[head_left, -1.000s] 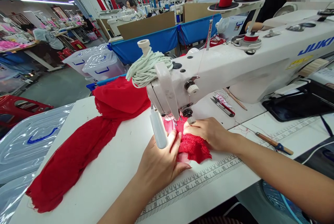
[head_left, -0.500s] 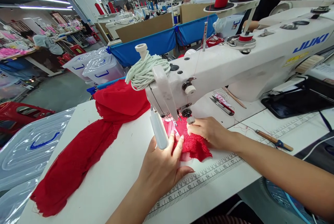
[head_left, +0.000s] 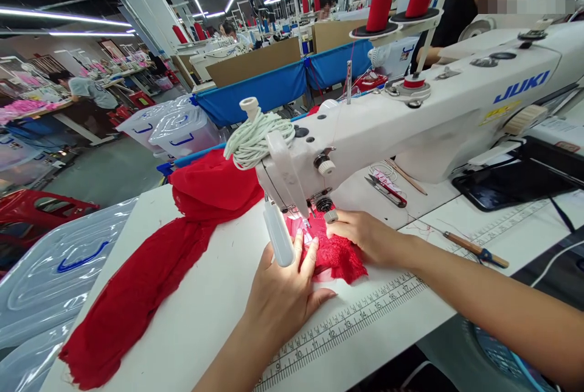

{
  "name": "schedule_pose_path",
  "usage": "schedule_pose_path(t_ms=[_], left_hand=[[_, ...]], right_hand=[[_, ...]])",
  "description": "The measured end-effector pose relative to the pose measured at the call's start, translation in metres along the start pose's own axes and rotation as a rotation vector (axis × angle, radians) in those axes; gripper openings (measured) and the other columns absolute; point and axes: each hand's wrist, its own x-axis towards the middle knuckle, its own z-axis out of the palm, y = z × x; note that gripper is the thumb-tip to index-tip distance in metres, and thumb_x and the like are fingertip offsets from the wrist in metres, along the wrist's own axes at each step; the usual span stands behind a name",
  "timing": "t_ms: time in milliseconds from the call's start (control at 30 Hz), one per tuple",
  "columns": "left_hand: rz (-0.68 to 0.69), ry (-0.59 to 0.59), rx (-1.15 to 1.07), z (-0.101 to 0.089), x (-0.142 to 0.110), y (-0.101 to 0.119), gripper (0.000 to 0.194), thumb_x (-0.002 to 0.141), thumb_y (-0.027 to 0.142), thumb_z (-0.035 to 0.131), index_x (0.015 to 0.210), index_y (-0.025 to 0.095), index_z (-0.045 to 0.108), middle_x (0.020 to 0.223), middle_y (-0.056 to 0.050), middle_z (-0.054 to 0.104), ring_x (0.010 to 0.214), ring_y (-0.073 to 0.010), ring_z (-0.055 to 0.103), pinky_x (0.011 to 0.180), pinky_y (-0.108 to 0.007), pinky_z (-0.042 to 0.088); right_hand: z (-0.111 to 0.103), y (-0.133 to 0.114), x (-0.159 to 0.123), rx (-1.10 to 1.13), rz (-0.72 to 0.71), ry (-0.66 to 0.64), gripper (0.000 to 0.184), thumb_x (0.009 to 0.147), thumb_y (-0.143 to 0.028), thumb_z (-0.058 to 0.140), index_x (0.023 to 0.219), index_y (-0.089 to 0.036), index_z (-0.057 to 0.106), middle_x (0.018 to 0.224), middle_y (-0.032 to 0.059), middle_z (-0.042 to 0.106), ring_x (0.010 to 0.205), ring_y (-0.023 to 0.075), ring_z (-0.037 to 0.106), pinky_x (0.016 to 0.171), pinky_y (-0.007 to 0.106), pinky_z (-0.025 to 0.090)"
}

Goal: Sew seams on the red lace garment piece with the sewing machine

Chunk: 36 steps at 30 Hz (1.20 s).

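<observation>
A piece of red lace fabric (head_left: 340,258) lies under the needle area of a white sewing machine (head_left: 365,130), lit brightly there. My left hand (head_left: 280,288) rests flat on its left side, fingers spread and fingertips close to the presser foot. On the fabric's right side, my right hand (head_left: 371,237) has its fingers curled and pressed together on the lace; some fingertips are hidden behind a machine knob. A whitish lamp (head_left: 279,237) hangs just above my left fingers. To the left, a long bunched red cloth (head_left: 150,276) trails over the white table (head_left: 205,313).
Thread snips (head_left: 387,190), a wooden-handled tool (head_left: 474,249) and a black phone-like device (head_left: 493,188) lie right of the machine. A printed ruler (head_left: 347,328) runs along the front edge. Clear plastic boxes (head_left: 59,282) stand at left. A co-worker's arm (head_left: 426,57) shows behind the machine.
The camera view has shifted slightly, so the scene sits a little lower. Both hands keep nearly the same place on the lace fabric.
</observation>
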Motion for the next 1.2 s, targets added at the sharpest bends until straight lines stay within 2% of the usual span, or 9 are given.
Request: schedule_pose_path(t_ms=[67,167,267,400,633,767,967,1100,1200], left_hand=[[-0.036,0.019,-0.037,0.002,0.0,0.0,0.061,0.088,0.058,0.042,0.117,0.008,0.062,0.121,-0.022,0.062,0.101,-0.0365,0.062,0.073,-0.046,0.047],[-0.109,0.1,-0.119,0.006,0.001,0.001,0.05,0.086,0.048,0.046,0.111,0.01,0.065,0.112,-0.019,0.067,0.09,-0.0319,0.064,0.072,-0.044,0.048],[-0.197,0.178,-0.215,0.011,0.002,0.005,0.042,0.082,0.038,0.05,0.112,0.012,0.064,0.095,-0.013,0.072,0.075,-0.0257,0.064,0.064,-0.037,0.048],[-0.399,0.164,-0.476,0.021,0.004,0.005,0.036,0.083,0.022,0.043,0.114,0.019,0.062,0.076,-0.005,0.07,0.047,-0.0157,0.052,0.046,-0.027,0.036],[-0.648,0.123,-1.012,0.023,0.011,-0.001,0.022,0.081,0.026,0.042,0.071,0.019,0.06,0.043,0.006,0.037,0.037,-0.0109,0.035,0.041,-0.024,0.031],[-0.756,0.0,-1.348,0.009,0.015,0.003,0.026,0.072,0.039,0.062,0.061,0.021,0.048,0.044,0.009,0.029,0.038,-0.007,0.026,0.038,-0.022,0.026],[-0.777,-0.094,-1.56,-0.003,0.02,-0.006,0.042,0.078,0.052,0.054,0.059,0.022,0.03,0.05,0.008,0.029,0.042,-0.0068,0.028,0.039,-0.021,0.027],[-0.769,-0.105,-1.586,-0.007,0.021,-0.01,0.042,0.077,0.05,0.057,0.063,0.023,0.029,0.054,0.007,0.029,0.045,-0.0073,0.029,0.041,-0.021,0.03],[-0.76,-0.127,-1.595,-0.009,0.019,-0.011,0.039,0.077,0.049,0.056,0.063,0.023,0.031,0.054,0.007,0.031,0.046,-0.0075,0.031,0.041,-0.021,0.032]], right_hand=[[-0.002,-0.002,-0.001,-0.022,0.014,-0.015,0.006,0.082,-0.019,0.055,0.079,-0.016,0.051,0.081,0.0036,0.05,0.065,0.0119,0.04,0.056,0.025,0.033],[-0.001,-0.003,-0.002,-0.068,0.011,-0.028,0.025,0.08,-0.031,0.062,0.101,-0.018,0.057,0.095,0.0066,0.055,0.069,0.0139,0.046,0.055,0.025,0.032],[0.003,-0.001,-0.001,-0.001,0.002,0.033,0.014,0.083,-0.032,0.058,0.091,-0.021,0.062,0.103,0.0058,0.059,0.073,0.0136,0.052,0.056,0.024,0.033],[0.008,0.0,0.003,0.269,0.023,0.159,0.03,0.089,-0.038,0.049,0.068,-0.018,0.058,0.073,0.0022,0.062,0.067,0.0133,0.053,0.061,0.024,0.038],[0.012,-0.004,0.006,0.692,0.381,0.19,0.046,0.081,-0.06,0.053,0.061,-0.019,0.049,0.04,-0.0048,0.047,0.039,0.0102,0.044,0.044,0.022,0.036],[0.011,-0.005,0.005,0.688,0.304,0.173,0.031,0.079,-0.049,0.06,0.073,-0.019,0.056,0.05,-0.0044,0.052,0.046,0.0116,0.053,0.047,0.022,0.04],[0.008,-0.004,0.0,0.458,0.305,0.386,0.003,0.078,-0.02,0.051,0.079,-0.02,0.054,0.058,-0.0046,0.054,0.052,0.0107,0.055,0.05,0.021,0.039],[0.005,-0.004,-0.002,0.632,0.339,0.179,0.013,0.081,-0.027,0.053,0.091,-0.019,0.055,0.06,-0.004,0.057,0.054,0.0118,0.058,0.052,0.022,0.043],[0.003,-0.004,-0.001,0.526,0.235,0.111,0.028,0.067,-0.021,0.069,0.092,-0.019,0.056,0.08,0.0005,0.063,0.075,0.0168,0.061,0.065,0.027,0.047]])
